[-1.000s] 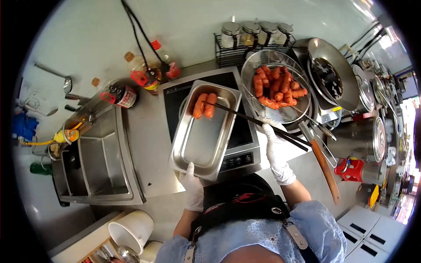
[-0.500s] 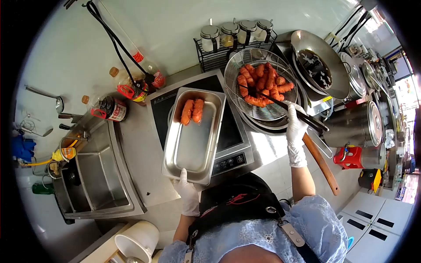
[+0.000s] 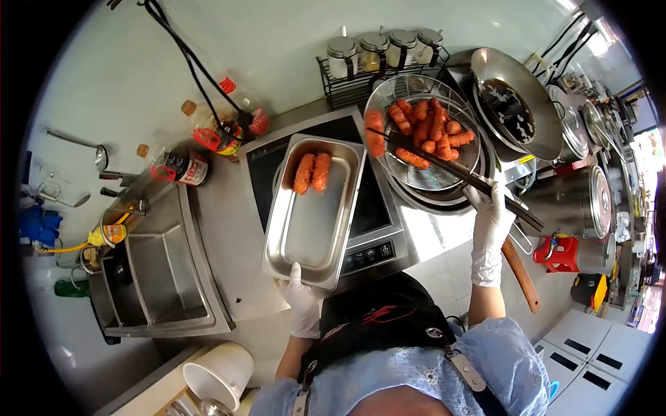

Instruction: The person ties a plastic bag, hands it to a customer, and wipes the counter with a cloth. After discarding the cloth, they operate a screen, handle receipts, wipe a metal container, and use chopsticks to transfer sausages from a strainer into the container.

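My right hand (image 3: 491,220), in a white glove, grips long dark chopsticks (image 3: 461,175). Their tips hold one red sausage (image 3: 374,134) at the left rim of a wire strainer (image 3: 393,161). Several more sausages (image 3: 436,125) lie in the strainer's basket. My left hand (image 3: 301,305), also gloved, holds the near edge of a steel tray (image 3: 311,236), thumb over the rim and the other fingers hidden beneath. Two sausages (image 3: 312,172) rest side by side at the tray's far end. The tray sits on a black induction cooktop (image 3: 374,204).
A wok (image 3: 544,125) with dark liquid stands right of the strainer. Seasoning jars (image 3: 374,54) are on a rack behind. Sauce bottles (image 3: 186,166) stand at the back left, above a sink (image 3: 173,277). A white bucket (image 3: 220,374) is below left.
The chopsticks have lifted one sausage from the pile and brought it left to the strainer's rim. The whole view has shifted slightly. My left hand still holds the tray.
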Motion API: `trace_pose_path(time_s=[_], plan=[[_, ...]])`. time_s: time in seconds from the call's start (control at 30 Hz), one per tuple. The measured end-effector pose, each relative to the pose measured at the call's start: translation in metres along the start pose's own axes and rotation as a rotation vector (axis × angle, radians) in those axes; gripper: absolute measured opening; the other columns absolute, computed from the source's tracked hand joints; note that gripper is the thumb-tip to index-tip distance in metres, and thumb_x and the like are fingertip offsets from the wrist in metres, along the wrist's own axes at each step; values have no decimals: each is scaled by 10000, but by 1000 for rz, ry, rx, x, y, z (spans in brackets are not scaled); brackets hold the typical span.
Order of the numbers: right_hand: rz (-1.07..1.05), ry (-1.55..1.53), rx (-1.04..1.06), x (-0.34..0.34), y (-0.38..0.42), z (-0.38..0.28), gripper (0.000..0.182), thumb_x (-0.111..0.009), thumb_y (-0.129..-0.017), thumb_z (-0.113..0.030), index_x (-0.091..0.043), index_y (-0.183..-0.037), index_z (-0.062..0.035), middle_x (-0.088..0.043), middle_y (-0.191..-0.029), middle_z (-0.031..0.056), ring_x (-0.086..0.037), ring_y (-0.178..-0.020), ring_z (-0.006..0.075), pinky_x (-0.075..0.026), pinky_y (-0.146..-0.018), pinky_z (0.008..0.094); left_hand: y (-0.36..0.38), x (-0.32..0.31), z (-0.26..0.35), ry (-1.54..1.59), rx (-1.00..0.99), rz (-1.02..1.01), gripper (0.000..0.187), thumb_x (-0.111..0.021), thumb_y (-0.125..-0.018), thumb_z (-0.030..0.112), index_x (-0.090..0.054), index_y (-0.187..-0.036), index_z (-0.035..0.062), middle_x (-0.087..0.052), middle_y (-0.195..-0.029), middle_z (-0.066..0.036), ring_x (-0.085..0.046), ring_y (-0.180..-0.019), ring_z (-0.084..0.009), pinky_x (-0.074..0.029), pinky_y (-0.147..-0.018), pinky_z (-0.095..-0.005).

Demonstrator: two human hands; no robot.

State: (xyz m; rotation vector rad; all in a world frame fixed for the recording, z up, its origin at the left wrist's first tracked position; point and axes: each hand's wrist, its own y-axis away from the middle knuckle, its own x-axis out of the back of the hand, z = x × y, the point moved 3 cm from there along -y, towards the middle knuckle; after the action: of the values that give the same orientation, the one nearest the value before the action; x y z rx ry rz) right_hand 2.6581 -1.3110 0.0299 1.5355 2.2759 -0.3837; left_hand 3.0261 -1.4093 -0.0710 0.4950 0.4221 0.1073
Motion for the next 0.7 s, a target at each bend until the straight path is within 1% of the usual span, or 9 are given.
trace_pose_path(time_s=[0.07,0.13,0.2,0.23,0.37,0.47,0.53,0.67,0.7], plan=[[5,90,-3,-26,23,-11,184,-542,-917,-126,-575,-919,55,-609,-903,143,-630,-839,220,-577,-725,359,9,-17,19,-217,-203,-92,473,-430,-947,38,-245,-1381,7,-413,-1326,-122,-450,-1199,-203,-377,-1007,-305],[-97,205,-15,-45,43,-9,173,-573,-899,-112,-590,-854,54,-613,-893,137,-621,-842,201,-570,-712,328,-13,32,-22,-454,-271,-110,503,-438,-945,41,-216,-1396,19,-404,-1334,-117,-437,-1210,-206,-367,-1015,-308],[-103,436,94,-40,56,12,95,-655,-834,-50,-621,-839,38,-639,-862,80,-612,-766,157,-506,-721,276,-5,24,-22,-368,119,182,325,-525,-931,160,-515,-1222,14,-536,-1208,-103,-540,-1042,-200,-430,-921,-287],[-204,463,141,-51,63,14,89,-665,-818,-38,-633,-855,36,-648,-853,83,-618,-773,163,-498,-738,280,-9,23,-29,-117,-44,7,490,-492,-936,66,-283,-1374,1,-433,-1311,-93,-454,-1181,-181,-385,-983,-287],[-440,678,278,-83,86,19,173,-692,-780,-44,-667,-938,23,-678,-901,129,-649,-845,218,-490,-793,291,-17,33,-42,10,36,-10,469,-512,-928,69,-332,-1356,2,-456,-1290,-87,-462,-1167,-174,-392,-972,-285],[-485,698,264,-86,88,0,160,-693,-746,15,-656,-898,51,-670,-892,113,-622,-850,207,-471,-822,301,-17,31,-47,29,148,-38,348,-503,-940,190,-473,-1241,16,-553,-1188,-115,-566,-1048,-243,-475,-896,-369],[-426,635,325,-72,83,-21,93,-643,-771,43,-640,-862,61,-664,-898,136,-619,-873,232,-463,-854,332,-26,46,-54,-2,6,-22,478,-498,-935,68,-312,-1369,-4,-426,-1331,-95,-436,-1200,-186,-364,-1007,-295],[-205,602,361,-39,54,-54,92,-592,-831,17,-621,-897,73,-661,-923,126,-606,-894,205,-449,-883,329,-19,34,-44,-43,-43,-101,491,-469,-950,83,-265,-1387,-13,-378,-1370,-106,-383,-1248,-196,-323,-1039,-306],[-281,598,342,-25,41,-53,93,-586,-836,21,-617,-908,70,-655,-947,124,-598,-910,196,-443,-887,318,-17,32,-40,-58,-65,-121,496,-460,-955,89,-250,-1392,-16,-362,-1383,-109,-365,-1265,-199,-310,-1049,-309]])
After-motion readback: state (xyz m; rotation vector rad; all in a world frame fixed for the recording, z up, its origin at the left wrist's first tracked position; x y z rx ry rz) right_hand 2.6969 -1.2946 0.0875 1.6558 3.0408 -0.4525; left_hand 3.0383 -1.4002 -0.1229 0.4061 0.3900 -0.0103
